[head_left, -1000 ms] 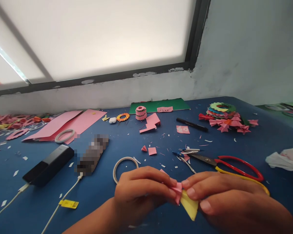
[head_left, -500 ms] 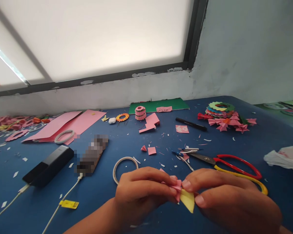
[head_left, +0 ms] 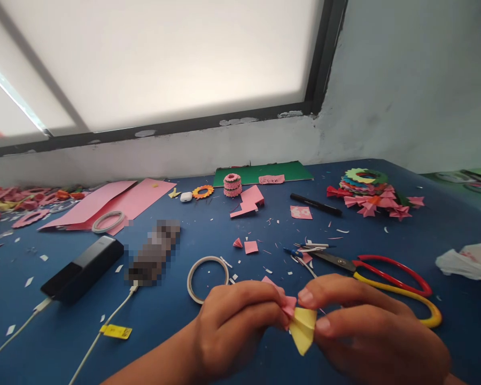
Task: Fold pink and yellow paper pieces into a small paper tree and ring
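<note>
My left hand (head_left: pixel 234 321) is closed, its thumb and fingers pinching a small pink folded paper piece (head_left: pixel 289 306). From that pink piece a yellow folded paper (head_left: pixel 303 329) fans out to the right and downward, creased along its middle. My right hand (head_left: pixel 372 323) is beside it with index finger and thumb apart, their tips at the yellow paper's right edge; whether the thumb touches it I cannot tell. Behind my right hand lie scissors (head_left: pixel 401 289) with red and yellow handles. A roll of tape (head_left: pixel 191 280) rests behind my left hand.
Pen refills (head_left: pixel 315 246), a black pen (head_left: pixel 316 205) and pink paper squares (head_left: pixel 251 247) lie farther back. Stacked paper rings (head_left: pixel 232 185) stand near a green board (head_left: pixel 244 174). At left are a black device (head_left: pixel 82 270) with a cable and pink sheets (head_left: pixel 144 198). White plastic (head_left: pixel 465 264) lies right.
The yellow paper has turned to show its creased, spread face. My right finger and thumb have parted, while my left hand keeps its pinch. The view has shifted slightly.
</note>
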Demonstrator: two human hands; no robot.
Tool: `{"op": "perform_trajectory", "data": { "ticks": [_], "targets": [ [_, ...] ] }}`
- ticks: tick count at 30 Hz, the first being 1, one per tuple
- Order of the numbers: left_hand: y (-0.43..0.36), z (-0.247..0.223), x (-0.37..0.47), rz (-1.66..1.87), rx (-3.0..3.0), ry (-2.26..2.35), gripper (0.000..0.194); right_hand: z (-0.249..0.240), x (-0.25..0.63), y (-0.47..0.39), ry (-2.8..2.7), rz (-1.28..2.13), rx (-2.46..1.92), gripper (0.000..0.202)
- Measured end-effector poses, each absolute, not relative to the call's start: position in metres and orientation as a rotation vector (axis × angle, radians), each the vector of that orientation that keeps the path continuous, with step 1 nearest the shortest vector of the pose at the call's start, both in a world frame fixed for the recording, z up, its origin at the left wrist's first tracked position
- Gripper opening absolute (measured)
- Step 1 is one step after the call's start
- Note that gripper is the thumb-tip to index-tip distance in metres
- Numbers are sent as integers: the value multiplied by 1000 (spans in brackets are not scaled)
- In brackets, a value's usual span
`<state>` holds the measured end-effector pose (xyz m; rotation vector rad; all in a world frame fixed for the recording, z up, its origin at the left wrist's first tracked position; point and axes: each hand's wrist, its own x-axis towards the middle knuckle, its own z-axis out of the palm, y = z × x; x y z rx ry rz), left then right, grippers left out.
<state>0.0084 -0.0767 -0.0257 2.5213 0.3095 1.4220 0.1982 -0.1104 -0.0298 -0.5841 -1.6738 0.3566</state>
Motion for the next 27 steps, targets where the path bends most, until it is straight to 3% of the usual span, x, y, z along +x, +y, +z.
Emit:
{"op": "perform_trajectory", "data": {
  "ticks": [4,13,21,27],
  "targets": [
    [-77,-19,7,1449,2524,286,8,-29,201,-109,-1710,339,-638,29],
    [-69,-8,13,1382,2369,273,10,-24,205,-109,-1750,287,-604,11],
    [-66,-7,11,1204,2285,289,7,-26,222,-106,-2025,196,-566,22],
    [-71,-4,9,1272,2389,258,17,-30,216,-109,-1932,241,-578,18]
  ]
}}
